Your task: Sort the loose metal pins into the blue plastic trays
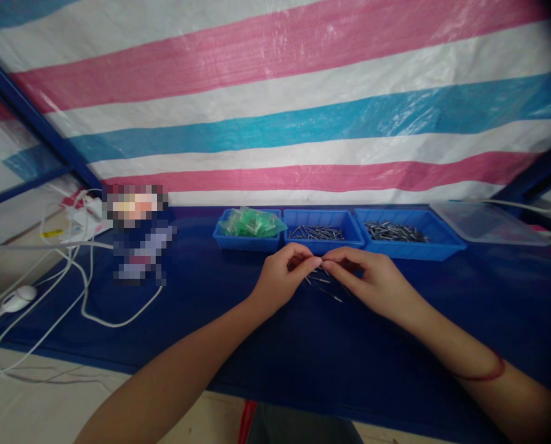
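My left hand [288, 271] and my right hand [367, 277] meet fingertip to fingertip over the table, just in front of the middle blue bin [322, 246]. Both are closed in a pinch; whatever lies between the fingertips is too small and hidden to name. Beneath them a few thin metal pins [331, 295], like rivets or nails, lie on the dark blue tabletop [303, 351]. Similar metal pieces [324, 233] fill part of the middle bin. More metal pieces [391, 232] are heaped in the right blue bin [423, 250].
A left blue bin [241, 243] holds a green-tinted plastic bag [252, 223] of small parts. At right lies a clear plastic lid [488, 223]. White cables [88, 296] and a power strip [88, 216] crowd the left side. A striped tarp [303, 117] hangs behind.
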`<state>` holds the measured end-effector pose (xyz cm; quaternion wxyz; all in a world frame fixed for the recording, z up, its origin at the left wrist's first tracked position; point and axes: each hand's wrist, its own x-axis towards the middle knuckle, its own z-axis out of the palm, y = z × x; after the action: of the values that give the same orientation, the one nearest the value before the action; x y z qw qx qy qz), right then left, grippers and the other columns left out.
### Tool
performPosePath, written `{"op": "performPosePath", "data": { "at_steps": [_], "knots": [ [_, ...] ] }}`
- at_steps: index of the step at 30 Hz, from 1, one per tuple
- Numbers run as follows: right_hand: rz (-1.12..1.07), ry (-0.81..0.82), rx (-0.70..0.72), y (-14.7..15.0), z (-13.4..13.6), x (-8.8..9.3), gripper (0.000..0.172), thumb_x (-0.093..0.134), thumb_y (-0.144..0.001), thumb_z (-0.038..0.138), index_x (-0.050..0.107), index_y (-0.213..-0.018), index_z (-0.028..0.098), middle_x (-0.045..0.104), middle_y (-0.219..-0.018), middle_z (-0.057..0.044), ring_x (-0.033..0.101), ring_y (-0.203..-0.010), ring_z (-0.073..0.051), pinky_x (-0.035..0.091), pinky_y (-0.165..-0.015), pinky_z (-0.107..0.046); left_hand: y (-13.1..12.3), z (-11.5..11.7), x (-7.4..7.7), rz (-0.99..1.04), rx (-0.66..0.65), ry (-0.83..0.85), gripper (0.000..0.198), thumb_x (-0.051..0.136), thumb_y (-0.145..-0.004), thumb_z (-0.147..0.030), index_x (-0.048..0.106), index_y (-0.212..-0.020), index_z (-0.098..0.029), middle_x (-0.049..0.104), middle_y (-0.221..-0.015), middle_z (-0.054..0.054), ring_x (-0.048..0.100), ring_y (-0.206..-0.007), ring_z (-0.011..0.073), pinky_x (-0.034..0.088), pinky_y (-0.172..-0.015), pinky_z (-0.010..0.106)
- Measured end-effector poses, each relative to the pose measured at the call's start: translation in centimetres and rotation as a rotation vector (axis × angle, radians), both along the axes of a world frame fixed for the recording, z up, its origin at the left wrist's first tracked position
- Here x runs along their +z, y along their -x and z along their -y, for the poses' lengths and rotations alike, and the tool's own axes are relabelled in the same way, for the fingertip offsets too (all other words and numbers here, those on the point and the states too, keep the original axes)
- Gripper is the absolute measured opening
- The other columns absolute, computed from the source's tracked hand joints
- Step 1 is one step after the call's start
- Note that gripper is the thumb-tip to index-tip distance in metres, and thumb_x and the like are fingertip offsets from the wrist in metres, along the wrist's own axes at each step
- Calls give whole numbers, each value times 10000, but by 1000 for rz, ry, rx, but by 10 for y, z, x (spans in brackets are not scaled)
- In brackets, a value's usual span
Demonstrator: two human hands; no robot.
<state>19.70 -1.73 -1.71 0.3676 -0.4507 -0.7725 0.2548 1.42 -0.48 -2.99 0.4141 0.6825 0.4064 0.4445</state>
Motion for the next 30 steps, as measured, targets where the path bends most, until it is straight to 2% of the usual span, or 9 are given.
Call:
{"op": "performPosePath", "data": {
  "at_steps": [7, 10, 15, 19, 24, 30],
  "knots": [
    [-72, 33, -4, 2, -4, -8, 228, 503, -878, 373, 643, -901, 194, 663, -794, -36, 602, -692, -167, 476, -605, -284, -3, 2, 3, 134, 4, 44, 195, 650, -795, -300, 609, -908, -146, 629, -813, 16, 574, -691, 106, 443, -648, 215],
    [-81, 67, 24, 4, -3, -8, 234, 488, -885, 376, 631, -916, 194, 646, -768, -28, 583, -663, -157, 468, -586, -275, -2, 2, 3, 94, 8, 15, 173, 614, -824, -302, 635, -900, -148, 637, -806, 17, 575, -688, 107, 453, -660, 220],
    [-81, 87, 32, 6, -1, -7, 236, 494, -876, 369, 651, -949, 209, 671, -882, -44, 616, -775, -180, 495, -674, -299, -1, 2, 4, 50, 11, -27, 158, 618, -823, -288, 665, -884, -150, 678, -883, 37, 614, -802, 138, 468, -742, 232],
    [-78, 66, 18, 5, -2, -8, 224, 505, -871, 370, 654, -921, 211, 666, -895, -51, 617, -802, -189, 495, -705, -315, 0, 1, 5, 20, 7, -35, 165, 609, -831, -286, 677, -901, -153, 690, -926, 48, 627, -848, 152, 476, -780, 245],
    [-134, 87, -42, 5, -3, -10, 194, 540, -860, 365, 625, -899, 195, 636, -839, -42, 583, -726, -160, 476, -644, -285, 1, 0, 3, -12, 18, -47, 183, 609, -835, -292, 680, -936, -156, 695, -955, 51, 632, -865, 158, 480, -795, 254],
    [-189, 38, -101, 5, 0, -4, 194, 572, -840, 382, 617, -877, 197, 590, -751, -23, 554, -669, -145, 461, -579, -260, 2, -2, 0, -60, 21, -55, 196, 595, -845, -295, 670, -951, -148, 691, -947, 54, 631, -848, 156, 479, -776, 251]
  ]
}}
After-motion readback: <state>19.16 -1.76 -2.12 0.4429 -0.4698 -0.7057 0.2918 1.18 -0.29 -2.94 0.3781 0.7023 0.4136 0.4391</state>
